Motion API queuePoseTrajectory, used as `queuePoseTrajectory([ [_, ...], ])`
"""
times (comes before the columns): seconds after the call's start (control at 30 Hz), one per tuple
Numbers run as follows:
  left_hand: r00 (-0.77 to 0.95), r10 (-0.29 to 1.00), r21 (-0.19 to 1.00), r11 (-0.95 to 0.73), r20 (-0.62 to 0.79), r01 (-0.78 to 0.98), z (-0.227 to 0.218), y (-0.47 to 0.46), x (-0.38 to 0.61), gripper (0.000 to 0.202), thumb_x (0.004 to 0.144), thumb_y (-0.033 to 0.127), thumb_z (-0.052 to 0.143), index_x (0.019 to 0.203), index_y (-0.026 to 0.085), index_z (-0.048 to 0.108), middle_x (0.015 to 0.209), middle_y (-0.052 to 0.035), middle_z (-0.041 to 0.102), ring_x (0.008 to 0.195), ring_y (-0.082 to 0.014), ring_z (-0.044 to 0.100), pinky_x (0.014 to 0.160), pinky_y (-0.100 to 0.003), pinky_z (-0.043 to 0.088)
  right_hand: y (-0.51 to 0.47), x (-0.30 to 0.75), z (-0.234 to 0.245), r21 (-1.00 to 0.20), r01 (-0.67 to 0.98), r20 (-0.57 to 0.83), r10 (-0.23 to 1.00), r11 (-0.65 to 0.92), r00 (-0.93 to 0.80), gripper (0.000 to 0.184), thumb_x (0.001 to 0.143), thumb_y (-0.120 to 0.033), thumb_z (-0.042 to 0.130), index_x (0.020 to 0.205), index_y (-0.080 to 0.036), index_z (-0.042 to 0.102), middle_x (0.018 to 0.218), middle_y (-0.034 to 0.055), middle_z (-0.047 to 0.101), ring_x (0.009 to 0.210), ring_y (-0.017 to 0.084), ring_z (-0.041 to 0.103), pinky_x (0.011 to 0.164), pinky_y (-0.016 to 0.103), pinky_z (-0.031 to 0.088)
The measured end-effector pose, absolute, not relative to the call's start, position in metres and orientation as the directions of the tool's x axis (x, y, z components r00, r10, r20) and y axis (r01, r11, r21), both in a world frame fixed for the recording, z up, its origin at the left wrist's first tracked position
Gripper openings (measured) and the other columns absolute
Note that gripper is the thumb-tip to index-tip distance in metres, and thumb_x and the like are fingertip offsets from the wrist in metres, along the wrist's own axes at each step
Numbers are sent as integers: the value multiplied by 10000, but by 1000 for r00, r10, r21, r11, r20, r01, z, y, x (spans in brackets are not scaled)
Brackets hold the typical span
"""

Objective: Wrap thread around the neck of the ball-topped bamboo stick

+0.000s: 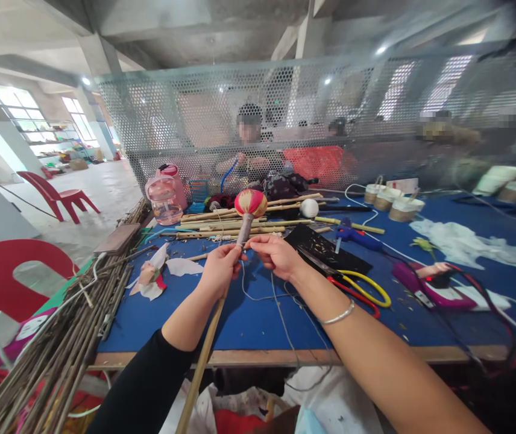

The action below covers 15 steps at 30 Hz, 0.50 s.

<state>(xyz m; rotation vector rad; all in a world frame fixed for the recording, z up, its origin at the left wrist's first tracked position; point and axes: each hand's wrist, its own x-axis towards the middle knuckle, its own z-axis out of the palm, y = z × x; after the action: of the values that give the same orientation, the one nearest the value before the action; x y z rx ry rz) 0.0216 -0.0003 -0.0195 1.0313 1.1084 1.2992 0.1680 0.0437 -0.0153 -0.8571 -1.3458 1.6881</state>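
Observation:
My left hand (220, 268) is closed around a long thin wooden stick (205, 355), just below its top. The stick slants up and away from me, ending in a round red and yellow cloth-covered head (251, 204). Below that head, the neck (245, 229) is wrapped in grey-brown string. With thumb and fingers pinched, my right hand (276, 253) holds string beside the neck. Loose grey string (280, 310) hangs beneath my hands over the table's front edge. Scissors (366, 292) with yellow and red handles lie right of my right hand, partly on a black sheet (325, 250).
Cut sticks (240, 229) and a white ball (309, 208) lie behind my hands. A blue glue gun (360, 237) and crumpled white plastic (470, 241) are at right. Cloth scraps (152, 274) and bundled long sticks (72, 325) lie left. Beyond a perforated screen (185, 114) sits a person.

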Motion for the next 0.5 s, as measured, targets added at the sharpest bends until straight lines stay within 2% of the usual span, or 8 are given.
queuePoseTrajectory([
  [0.3, -48, 997, 962, 38, -53, -271, -16, -2, 21, 236, 686, 328, 664, 752, 128, 559, 645, -1, 571, 384, -20, 369, 330, -149, 245, 47, 166, -21, -995, -90, 6, 899, -37, -438, 288, 619, -367, 719, 769, -136, 640, 381, -110, 315, 333, 28, 175, 363, 231, 48],
  [0.5, 10, 1000, 933, 10, -7, -359, -13, -6, 21, 299, 669, 372, 706, 780, 137, 558, 669, -2, 586, 393, -12, 365, 342, -140, 239, 50, 166, -24, -995, -99, 30, 894, -16, -447, 265, 625, -376, 722, 727, -157, 612, 398, -106, 322, 343, 38, 182, 366, 231, 83],
])
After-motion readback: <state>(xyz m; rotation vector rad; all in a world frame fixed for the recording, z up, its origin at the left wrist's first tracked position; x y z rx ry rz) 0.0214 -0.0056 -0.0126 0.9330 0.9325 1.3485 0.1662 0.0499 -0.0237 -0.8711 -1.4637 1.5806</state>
